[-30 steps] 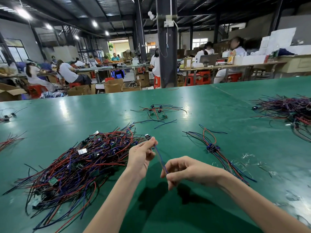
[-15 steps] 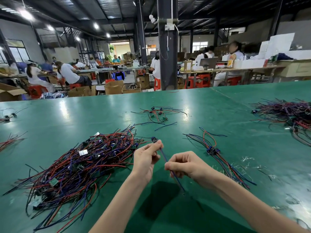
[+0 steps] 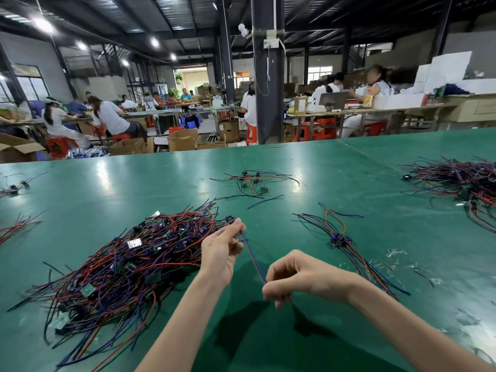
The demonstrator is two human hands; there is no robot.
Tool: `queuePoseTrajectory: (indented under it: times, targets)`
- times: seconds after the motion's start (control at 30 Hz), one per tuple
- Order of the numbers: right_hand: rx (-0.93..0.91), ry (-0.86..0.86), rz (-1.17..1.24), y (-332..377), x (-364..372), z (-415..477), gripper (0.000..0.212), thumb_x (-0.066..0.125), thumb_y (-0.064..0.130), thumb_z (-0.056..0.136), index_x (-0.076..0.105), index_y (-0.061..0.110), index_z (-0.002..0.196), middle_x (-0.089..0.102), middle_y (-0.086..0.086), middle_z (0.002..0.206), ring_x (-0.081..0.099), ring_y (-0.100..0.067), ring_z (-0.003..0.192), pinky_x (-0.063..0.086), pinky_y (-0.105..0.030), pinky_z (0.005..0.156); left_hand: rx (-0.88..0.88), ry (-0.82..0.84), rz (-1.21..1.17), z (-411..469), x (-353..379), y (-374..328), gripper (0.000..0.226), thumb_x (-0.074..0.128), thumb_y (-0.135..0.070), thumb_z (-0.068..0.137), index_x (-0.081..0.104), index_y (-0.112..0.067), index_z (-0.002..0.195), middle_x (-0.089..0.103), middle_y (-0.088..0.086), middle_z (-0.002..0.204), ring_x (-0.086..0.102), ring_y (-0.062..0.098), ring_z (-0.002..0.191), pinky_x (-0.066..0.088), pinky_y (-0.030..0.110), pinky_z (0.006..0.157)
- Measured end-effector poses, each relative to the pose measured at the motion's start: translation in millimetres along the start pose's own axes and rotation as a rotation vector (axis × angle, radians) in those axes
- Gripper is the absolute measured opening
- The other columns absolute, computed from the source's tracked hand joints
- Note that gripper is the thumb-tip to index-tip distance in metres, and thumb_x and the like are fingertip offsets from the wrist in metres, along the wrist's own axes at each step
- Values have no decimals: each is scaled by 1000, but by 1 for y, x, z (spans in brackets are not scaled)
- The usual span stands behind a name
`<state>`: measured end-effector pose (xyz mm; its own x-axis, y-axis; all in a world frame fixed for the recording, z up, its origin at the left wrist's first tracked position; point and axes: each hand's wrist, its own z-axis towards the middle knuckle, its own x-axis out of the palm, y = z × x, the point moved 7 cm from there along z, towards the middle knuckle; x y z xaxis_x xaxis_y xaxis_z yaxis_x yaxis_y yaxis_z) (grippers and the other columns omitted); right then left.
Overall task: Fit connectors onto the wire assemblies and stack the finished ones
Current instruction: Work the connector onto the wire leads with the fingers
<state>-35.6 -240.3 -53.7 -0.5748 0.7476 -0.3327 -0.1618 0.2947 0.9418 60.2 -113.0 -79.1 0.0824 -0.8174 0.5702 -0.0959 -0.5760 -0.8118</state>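
Over the green table I hold 1 thin blue wire stretched between my 2 hands, lifted clear of the surface. My left hand pinches its upper end between thumb and forefinger, with the small dark connector poking out just past my fingertips. My right hand has its fingers curled and pinches the lower end.

The connector is too small here for me to tell whether it is pushed fully home. If it is only half seated, a tug from my right hand could pull the wire back out of it. A skewed push could bend the wire's tip instead of sliding it in.

The big tangled pile of red and blue wires lies just beside my left hand. If my pinch loosens there, the piece would drop among them and snag, or be lost among those not yet done. The neat bundle to my right looks like the finished ones, and a careless toss would scatter it or leave this piece lying crosswise on top
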Motion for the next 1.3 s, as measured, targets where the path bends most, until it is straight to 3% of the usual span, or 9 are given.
queuePoseTrajectory:
  times: [0.1,0.2,0.33,0.43,0.57,0.8,0.9,1.07,1.3]
  targets:
    - [58,13,-11,-7,-9,0,18,62,28,92,69,13,87,72,0,81,61,-9,71,46,-20,66,-48,34,3,-2,5,7,11,68,-6,83,68,0,73,69,5,65,44,1,37,43,16,40]
    - [115,-187,129,-15,-30,3,34,57,44,83,65,12,82,69,-4,78,59,-11,64,42,-19,57,-104,111,73,-9,16,20,12,70,-9,79,69,-2,70,67,5,64,44,2,39,43,16,41]
    - [34,-385,210,-19,-42,8,15,66,25,85,68,12,78,67,-6,74,51,-8,51,35,-18,48,-143,282,220,-26,35,41,24,76,-23,63,70,-2,73,61,4,60,51,9,47,46,20,50]
    - [16,-444,211,-22,-43,8,10,65,11,88,67,8,79,67,-5,67,48,-6,45,36,-17,44,-143,282,229,-30,37,47,31,78,-26,58,73,-3,79,67,7,71,56,12,55,47,19,53]
    - [-12,-543,238,-18,-61,5,9,63,6,88,64,6,79,65,-4,62,47,-6,43,36,-15,40,-141,226,234,-28,30,52,33,78,-26,60,75,-11,89,67,-4,77,51,6,65,43,20,62]
    - [-28,-893,280,-16,-137,-36,9,61,4,89,63,2,80,63,-6,61,43,-5,40,33,-14,36,-114,261,264,-32,33,52,37,73,-37,66,76,-11,92,70,-5,93,49,5,56,49,20,61]
    - [145,-902,156,-31,-162,-54,13,60,4,90,64,-3,79,59,-8,61,39,-6,38,29,-14,34,-103,250,299,-32,32,53,27,65,-31,84,76,-9,95,69,-3,97,51,5,57,50,20,62]
    - [603,-646,-302,-67,-170,-69,22,60,4,87,64,2,65,55,-4,47,30,-9,31,21,-12,35,-90,226,297,-33,31,52,26,57,-25,92,75,-6,94,71,-5,87,52,5,57,51,20,64]
    - [824,-695,-544,-76,-175,-80,18,59,11,73,58,8,55,51,-6,48,37,-17,40,29,-16,42,-16,238,363,-38,34,51,28,56,-19,93,77,-11,77,73,-2,87,51,5,58,49,20,62]
